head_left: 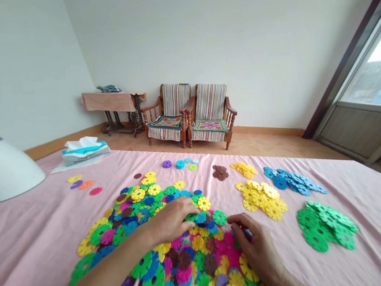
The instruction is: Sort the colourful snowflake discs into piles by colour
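Head view: your left hand (177,218) is half-curled over the mixed heap of discs (140,219) on the pink cloth (367,198), your right hand (255,238) bent at the heap's right side near a green disc (219,217); can't tell if either grips anything. Risk, probably: discs overlap loosely, so a dragging finger or forearm could spill strays, and a wide right-hand swing could knock the yellow pile (263,199) into the neighbouring blue pile (295,182). Discs look flat, round, rim-notched, with yellow, green, blue, pink, brown, purple and orange jumbled.
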### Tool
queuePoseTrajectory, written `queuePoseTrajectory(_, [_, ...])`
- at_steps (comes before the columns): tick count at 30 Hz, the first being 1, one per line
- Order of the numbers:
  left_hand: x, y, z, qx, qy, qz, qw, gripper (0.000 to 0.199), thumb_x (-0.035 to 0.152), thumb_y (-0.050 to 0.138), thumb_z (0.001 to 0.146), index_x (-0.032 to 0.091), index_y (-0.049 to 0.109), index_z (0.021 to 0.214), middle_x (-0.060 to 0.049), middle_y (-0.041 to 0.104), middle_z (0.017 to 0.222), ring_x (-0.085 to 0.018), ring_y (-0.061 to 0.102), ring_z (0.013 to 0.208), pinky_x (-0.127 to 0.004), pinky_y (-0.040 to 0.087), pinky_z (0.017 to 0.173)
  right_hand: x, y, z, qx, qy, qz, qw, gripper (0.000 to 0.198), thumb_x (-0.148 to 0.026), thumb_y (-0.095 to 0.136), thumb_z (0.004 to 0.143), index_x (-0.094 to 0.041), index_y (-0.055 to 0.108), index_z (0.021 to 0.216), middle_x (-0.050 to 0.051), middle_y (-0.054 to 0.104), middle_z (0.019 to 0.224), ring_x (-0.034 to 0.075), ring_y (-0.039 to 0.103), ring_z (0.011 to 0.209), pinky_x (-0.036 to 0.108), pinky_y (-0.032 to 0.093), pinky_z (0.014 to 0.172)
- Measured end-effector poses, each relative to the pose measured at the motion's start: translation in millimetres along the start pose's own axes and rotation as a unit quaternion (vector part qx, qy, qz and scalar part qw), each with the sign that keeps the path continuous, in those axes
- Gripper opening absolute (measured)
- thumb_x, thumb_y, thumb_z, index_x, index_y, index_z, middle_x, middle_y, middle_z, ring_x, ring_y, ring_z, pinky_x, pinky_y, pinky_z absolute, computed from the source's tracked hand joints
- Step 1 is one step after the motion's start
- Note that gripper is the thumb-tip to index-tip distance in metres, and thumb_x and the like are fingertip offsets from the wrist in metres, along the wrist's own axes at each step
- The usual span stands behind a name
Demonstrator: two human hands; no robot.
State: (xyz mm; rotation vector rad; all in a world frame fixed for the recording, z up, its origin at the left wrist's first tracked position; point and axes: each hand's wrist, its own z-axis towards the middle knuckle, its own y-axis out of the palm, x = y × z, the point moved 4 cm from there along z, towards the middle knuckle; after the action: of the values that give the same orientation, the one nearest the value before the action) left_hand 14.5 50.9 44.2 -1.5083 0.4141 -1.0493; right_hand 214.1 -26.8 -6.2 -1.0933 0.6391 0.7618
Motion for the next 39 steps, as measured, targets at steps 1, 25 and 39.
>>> queuePoseTrajectory(1, [-0.4, -1.4, -0.2, -0.005, 0.001, 0.002, 1.0, 0.027, 0.018, 0.064, 0.078, 0.022, 0.067, 0.105, -0.005, 0.066, 0.097, -0.021, 0.058, 0.097, -0.029, 0.043, 0.084, 0.5, 0.4, -0.1, -0.002, -0.002, -0.001, 1.0, 0.023, -0.032, 0.045, 0.09, -0.021, 0.065, 0.092, 0.002, 0.066, 0.082, 0.016, 0.062, 0.078, 0.022, 0.046, 0.065])
queuePoseTrajectory(25, [-41.3, -34.1, -7.1, 0.015, -0.103, -0.062, 0.993, 0.026, 0.019, 0.045, 0.08, 0.019, 0.069, 0.092, 0.005, 0.046, 0.052, -0.011, 0.045, 0.051, -0.02, 0.027, 0.05, 4.1, 2.6, -0.4, -0.013, -0.003, -0.012, 1.0, 0.023, -0.031, 0.044, 0.09, -0.021, 0.065, 0.091, 0.002, 0.067, 0.08, 0.016, 0.062, 0.071, 0.024, 0.046, 0.061])
queuePoseTrajectory(39, [-47.8, -24.1, 0.8, 0.112, -0.121, -0.001, 0.986, 0.024, 0.014, 0.051, 0.08, 0.02, 0.069, 0.095, -0.004, 0.069, 0.098, -0.019, 0.059, 0.094, -0.03, 0.043, 0.085, 2.4, 2.3, 0.4, -0.012, -0.011, -0.015, 1.0, 0.024, -0.032, 0.043, 0.09, -0.021, 0.065, 0.091, 0.003, 0.066, 0.08, 0.016, 0.06, 0.069, 0.025, 0.046, 0.062])
